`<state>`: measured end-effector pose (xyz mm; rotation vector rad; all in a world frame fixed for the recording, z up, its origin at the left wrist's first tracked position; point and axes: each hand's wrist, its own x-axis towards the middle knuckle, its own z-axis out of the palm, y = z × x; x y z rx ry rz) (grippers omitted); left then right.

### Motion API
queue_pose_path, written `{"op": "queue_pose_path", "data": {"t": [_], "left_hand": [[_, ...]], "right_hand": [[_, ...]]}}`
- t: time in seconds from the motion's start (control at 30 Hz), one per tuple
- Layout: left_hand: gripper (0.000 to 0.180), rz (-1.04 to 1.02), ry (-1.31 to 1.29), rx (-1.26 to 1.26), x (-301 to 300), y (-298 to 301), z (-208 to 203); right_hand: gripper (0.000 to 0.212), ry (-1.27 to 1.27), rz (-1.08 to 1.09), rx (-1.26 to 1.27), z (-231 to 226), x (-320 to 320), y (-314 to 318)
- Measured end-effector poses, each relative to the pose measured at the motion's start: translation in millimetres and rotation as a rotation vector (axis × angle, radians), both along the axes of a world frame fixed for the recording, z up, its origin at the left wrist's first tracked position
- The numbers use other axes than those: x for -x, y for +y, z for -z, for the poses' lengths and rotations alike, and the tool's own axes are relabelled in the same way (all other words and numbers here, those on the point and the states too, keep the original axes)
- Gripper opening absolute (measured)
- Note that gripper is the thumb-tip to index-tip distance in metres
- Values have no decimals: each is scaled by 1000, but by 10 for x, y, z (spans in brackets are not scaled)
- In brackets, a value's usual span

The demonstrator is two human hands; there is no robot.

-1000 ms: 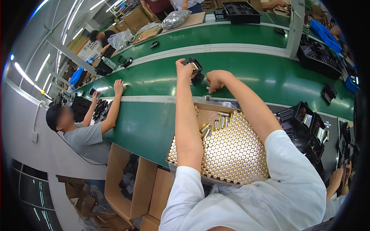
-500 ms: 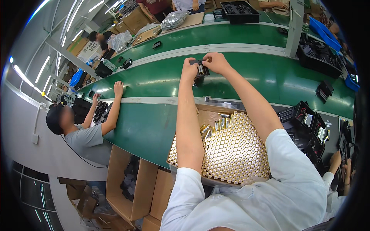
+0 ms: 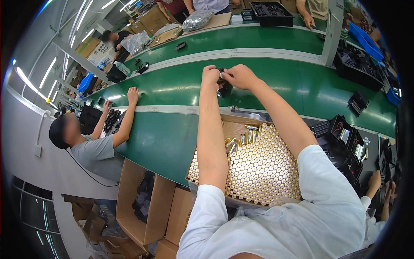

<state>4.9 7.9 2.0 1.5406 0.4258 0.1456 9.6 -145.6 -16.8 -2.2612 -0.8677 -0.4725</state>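
Over the green conveyor belt, my left hand [image 3: 210, 77] is closed around the side of a small black battery box [image 3: 224, 90]. My right hand [image 3: 241, 77] is pinched at the top of the box, the fingertips of both hands nearly meeting. The fingers cover most of the box, and whatever the right fingertips pinch is too small to make out. Below my forearms sits an open carton [image 3: 241, 200] packed with upright gold-ended batteries [image 3: 263, 168]. A few loose batteries [image 3: 246, 137] lean at its far side.
Black boxes with wires [image 3: 347, 142] are stacked to the right, beside another black unit [image 3: 359, 102] on the belt [image 3: 302, 88]. A person in grey [image 3: 97, 151] works at the left, near an open cardboard box [image 3: 129, 216]. Black trays [image 3: 271, 19] stand farther back.
My right hand has shifted slightly left and down over the battery box, covering the batteries that showed in it. The box looks tilted differently. Across the belt, a person's arm has moved.
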Motion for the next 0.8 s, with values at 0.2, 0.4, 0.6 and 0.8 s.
{"op": "queue_pose_path", "data": {"t": [0.2, 0.4, 0.6, 0.8], "left_hand": [[40, 10, 72, -98, 52, -13, -19], [44, 79, 96, -389, 113, -102, -57], [36, 101, 51, -679, 70, -66, 90], [36, 79, 58, -838, 130, 32, 134]], "right_hand": [[26, -73, 1, 426, -141, 152, 28], [23, -80, -85, 513, -36, 77, 60], [19, -26, -162, 481, 111, 83, 106], [26, 8, -157, 462, 82, 191, 150]]}}
